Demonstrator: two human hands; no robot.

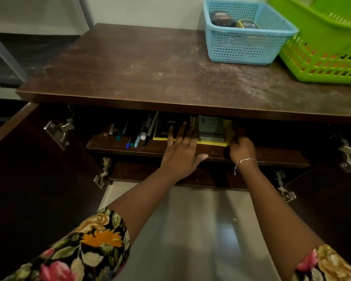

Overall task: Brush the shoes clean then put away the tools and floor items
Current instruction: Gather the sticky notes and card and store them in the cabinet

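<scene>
While both cabinet doors stand open, the left hand lies flat, fingers spread, on a black-and-yellow box on the shelf. Right hand fingers curl around a yellow pack.

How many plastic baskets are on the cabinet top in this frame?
2. The blue basket sits at the back right of the cabinet top; the green basket stands just right of it, cut off by the frame edge, so more could lie beyond view.

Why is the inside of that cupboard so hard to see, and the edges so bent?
Head view: the countertop shades the shelf, so the right hand sinks into darkness; the wide lens bows the edges; the floor shows soft glare.
</scene>
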